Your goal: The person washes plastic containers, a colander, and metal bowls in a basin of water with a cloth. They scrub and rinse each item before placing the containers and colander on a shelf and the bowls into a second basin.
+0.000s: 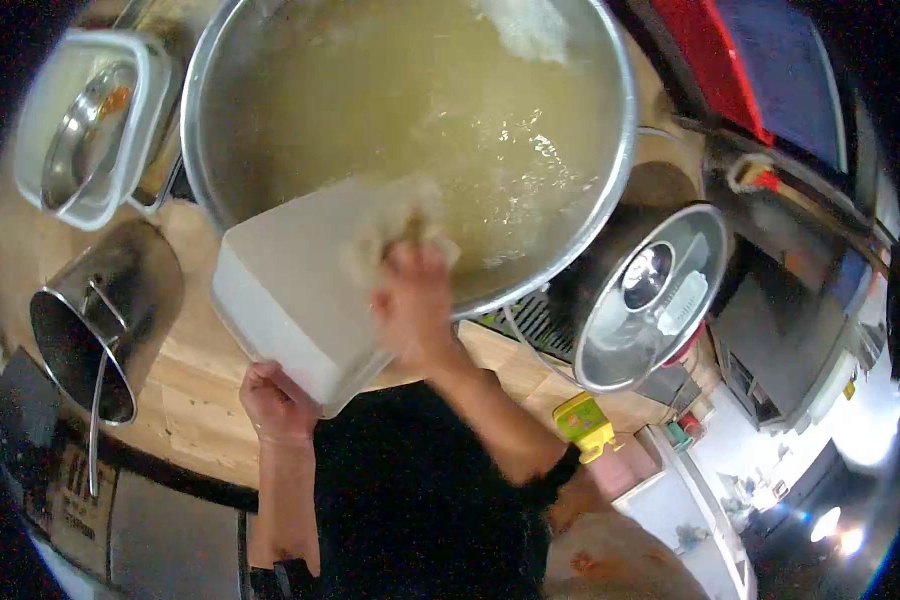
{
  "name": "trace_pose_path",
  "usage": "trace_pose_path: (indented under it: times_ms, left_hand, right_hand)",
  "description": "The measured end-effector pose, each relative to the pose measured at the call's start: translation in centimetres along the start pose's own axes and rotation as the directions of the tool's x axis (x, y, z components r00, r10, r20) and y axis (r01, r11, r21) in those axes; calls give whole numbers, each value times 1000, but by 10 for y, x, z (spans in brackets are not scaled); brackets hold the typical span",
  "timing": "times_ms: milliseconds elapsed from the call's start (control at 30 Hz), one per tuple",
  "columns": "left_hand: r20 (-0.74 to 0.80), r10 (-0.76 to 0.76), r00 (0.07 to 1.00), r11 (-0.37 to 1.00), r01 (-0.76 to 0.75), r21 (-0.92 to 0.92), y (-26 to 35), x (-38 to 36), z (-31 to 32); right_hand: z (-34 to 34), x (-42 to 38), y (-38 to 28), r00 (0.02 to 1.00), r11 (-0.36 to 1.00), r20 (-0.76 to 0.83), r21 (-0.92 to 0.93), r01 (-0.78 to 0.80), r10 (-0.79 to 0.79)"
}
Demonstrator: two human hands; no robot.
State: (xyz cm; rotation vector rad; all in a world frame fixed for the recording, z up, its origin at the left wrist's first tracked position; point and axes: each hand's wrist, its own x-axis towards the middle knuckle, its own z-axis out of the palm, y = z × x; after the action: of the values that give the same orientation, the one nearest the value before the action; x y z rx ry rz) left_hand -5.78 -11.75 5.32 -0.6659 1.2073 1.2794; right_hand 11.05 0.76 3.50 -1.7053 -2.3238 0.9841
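My left hand (278,402) grips the near edge of a white plastic tub (295,265), fingers closed on it. The tub is tilted, its far end over the near rim of a large metal basin (625,165) full of cloudy yellowish water (370,90). My right hand (416,300) is closed on a pale, blurred cloth (398,225), which lies against the tub's flat side at its far right. Motion smears this hand's fingers and the cloth, and part of the tub behind them is hidden.
A tall metal pot (150,270) with a ladle (97,420) lies left. A plastic container (32,130) holding a metal bowl (75,150) stands at far left. On the right are a big tilted bowl (610,350) with smaller things inside and a yellow packet (582,422).
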Motion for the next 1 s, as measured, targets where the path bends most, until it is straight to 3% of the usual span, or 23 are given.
trace_pose_path:
  times_ms: [33,100,133,233,300,367,400,433,500,567,600,667,733,800,833,900,933,967,1000]
  left_hand:
    - [21,-10,1000,1000,10,-4,-3,-3,7]
    - [31,208,978,938,-208,277,-9,-13,16]
    - [46,208,977,939,-212,271,-10,-15,21]
    - [82,27,996,997,-32,64,1,-22,13]
    - [-22,72,997,990,-69,121,5,-16,-1]
    - [-186,180,966,964,-136,229,7,-12,5]
    - [-141,200,970,946,-153,287,7,-18,1]
    - [-160,205,965,944,-152,293,6,-18,-2]
    - [-266,233,935,946,-155,284,5,-16,-6]
    - [-351,285,892,918,-149,367,7,-5,-5]
    - [-432,333,838,881,-113,459,10,-1,-5]
    - [-401,357,844,862,-131,490,19,1,8]
    - [-353,386,852,836,-163,523,22,1,11]
    - [-335,457,824,816,-239,526,22,14,2]
    - [-320,451,833,819,-245,519,24,17,0]
    - [-306,435,847,794,-201,573,22,21,-5]
    - [-272,440,856,760,-194,620,24,19,-2]
    - [-255,437,862,762,-205,615,25,20,-8]
    - [-246,454,857,800,-270,535,28,22,-20]
  right_hand:
    - [-19,-12,-30,992,993,128,117,-13,-2]
    - [-33,-35,-86,996,946,-35,311,91,-84]
    - [-33,-35,-92,995,949,-46,300,98,-89]
    - [-17,-28,-97,995,959,39,273,76,-90]
    - [9,0,-72,996,876,76,483,9,-53]
    - [46,26,-16,995,978,95,201,-56,37]
    - [66,38,20,993,973,-15,201,-112,117]
    - [74,53,49,990,994,-93,-34,-106,102]
    - [96,84,121,979,974,-127,-142,-176,158]
    - [78,100,142,875,894,184,-98,-436,447]
    - [77,102,146,880,899,182,-96,-428,438]
    - [77,88,146,791,721,182,333,-608,584]
    - [44,63,105,855,848,-92,214,-484,511]
    - [26,39,67,977,933,-147,346,-96,155]
    - [15,25,27,983,955,-91,266,-130,159]
    - [35,14,-35,991,907,-127,413,86,-36]
    - [30,23,-63,985,853,111,519,54,-130]
    - [31,28,-90,957,924,28,270,269,-287]
    - [38,41,-95,950,911,-20,278,304,-311]
